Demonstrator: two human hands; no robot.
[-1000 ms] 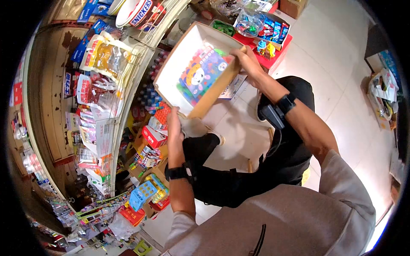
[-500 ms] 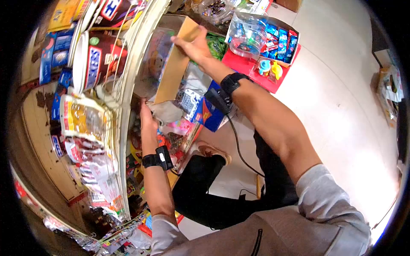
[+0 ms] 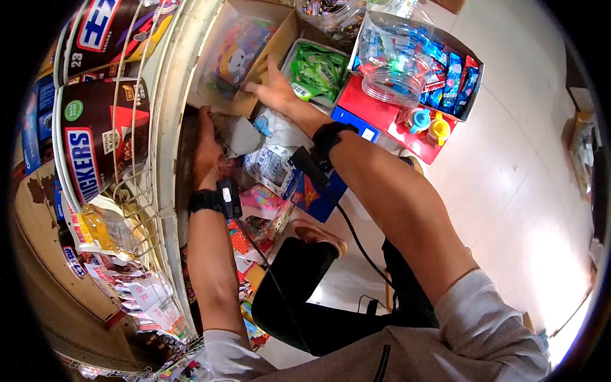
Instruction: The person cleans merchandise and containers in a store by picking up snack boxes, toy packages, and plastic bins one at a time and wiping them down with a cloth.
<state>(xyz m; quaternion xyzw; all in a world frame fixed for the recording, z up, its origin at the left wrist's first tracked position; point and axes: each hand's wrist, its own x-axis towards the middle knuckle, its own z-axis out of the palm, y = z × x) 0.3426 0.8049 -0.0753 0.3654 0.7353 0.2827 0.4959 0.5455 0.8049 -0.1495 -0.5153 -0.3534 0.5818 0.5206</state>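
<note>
A cardboard box sits low beside the shelf edge, with colourful clear-wrapped packs inside. My right hand is closed on the box's right wall, thumb and a finger over its rim. At the near side, my left hand has its fingertips against the box's lower corner; its other fingers are partly hidden. Just right of the box stands a white tray of green packets. Below my right hand lie a white crumpled bag and a blue-and-white packet.
A wire rack on the left holds Snickers bags. To the right, an open box of blue and red sachets and a clear plastic jar rest on a red box. Black cables hang from my wrist devices.
The box has gone from tilted to flatter, so its inside shows. Both hands moved with it towards the shelf, and the view has shifted. The green packets are now uncovered.
</note>
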